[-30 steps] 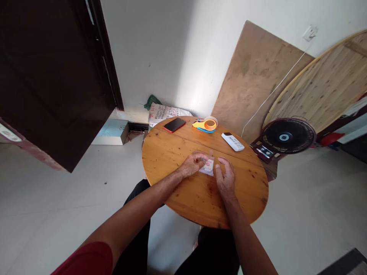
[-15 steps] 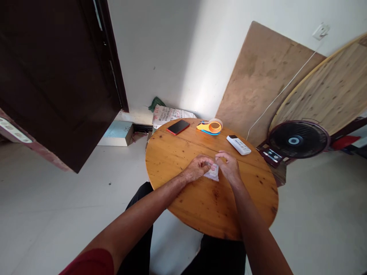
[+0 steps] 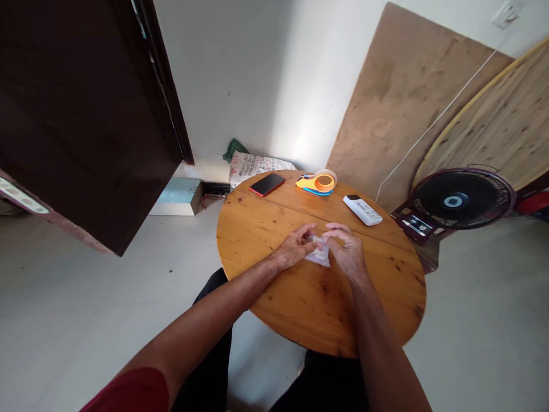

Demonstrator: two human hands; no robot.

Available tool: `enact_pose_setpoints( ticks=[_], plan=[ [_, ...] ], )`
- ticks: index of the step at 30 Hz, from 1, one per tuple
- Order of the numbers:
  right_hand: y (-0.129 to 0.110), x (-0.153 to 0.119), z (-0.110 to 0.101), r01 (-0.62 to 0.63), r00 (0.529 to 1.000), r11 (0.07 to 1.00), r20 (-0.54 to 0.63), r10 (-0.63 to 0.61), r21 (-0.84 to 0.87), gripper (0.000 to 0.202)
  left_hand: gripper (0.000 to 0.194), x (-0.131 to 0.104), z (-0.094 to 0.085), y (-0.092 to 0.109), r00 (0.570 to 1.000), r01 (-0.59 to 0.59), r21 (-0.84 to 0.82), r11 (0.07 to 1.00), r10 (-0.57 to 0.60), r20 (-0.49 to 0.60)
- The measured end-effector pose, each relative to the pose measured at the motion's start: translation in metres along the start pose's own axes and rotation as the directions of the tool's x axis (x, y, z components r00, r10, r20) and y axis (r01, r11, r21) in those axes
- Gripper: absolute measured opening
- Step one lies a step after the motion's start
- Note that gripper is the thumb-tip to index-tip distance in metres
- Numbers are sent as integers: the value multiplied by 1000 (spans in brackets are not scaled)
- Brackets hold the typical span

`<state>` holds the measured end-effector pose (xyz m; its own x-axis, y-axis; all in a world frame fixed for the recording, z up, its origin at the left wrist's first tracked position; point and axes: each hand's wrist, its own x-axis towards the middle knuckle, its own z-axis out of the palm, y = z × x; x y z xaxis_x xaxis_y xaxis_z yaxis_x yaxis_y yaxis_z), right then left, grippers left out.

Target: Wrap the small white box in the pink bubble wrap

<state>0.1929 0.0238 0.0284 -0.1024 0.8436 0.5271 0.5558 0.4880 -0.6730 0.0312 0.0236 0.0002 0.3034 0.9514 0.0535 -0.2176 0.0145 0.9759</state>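
Observation:
On the round wooden table (image 3: 300, 297) lies a small clear plastic packet (image 3: 319, 254) with pink print. My left hand (image 3: 295, 249) pinches its left edge with thumb and fingers. From the right, my right hand (image 3: 348, 252) has its fingers curled onto the same packet. Both hands meet over it near the table's middle, and the fingers hide most of the packet.
At the table's far side lie a red-edged phone (image 3: 267, 184), an orange and blue tape dispenser (image 3: 318, 183) and a white remote (image 3: 362, 210). A dark door (image 3: 86, 114) stands left, a black fan (image 3: 461, 200) right. Wooden boards (image 3: 403, 97) lean on the wall.
My right hand went from lying flat beside the packet to gripping it with curled fingers. The head camera view shifted slightly; the table items stayed put.

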Motion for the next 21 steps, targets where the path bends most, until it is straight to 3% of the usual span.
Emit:
enact_pose_setpoints(
  ticks=[11,16,21],
  plan=[
    [2,-1,-13,268,946,947,236,-223,-177,14,56,-1,-1,0,999,-36,-2,999,36,38],
    [-2,-3,-13,322,924,916,291,-249,-238,17,48,-2,-1,1,998,-39,-22,999,40,45],
    [-3,-4,-13,275,941,932,263,-212,-237,14,45,-2,0,1,999,-27,-29,999,28,25]
  ],
)
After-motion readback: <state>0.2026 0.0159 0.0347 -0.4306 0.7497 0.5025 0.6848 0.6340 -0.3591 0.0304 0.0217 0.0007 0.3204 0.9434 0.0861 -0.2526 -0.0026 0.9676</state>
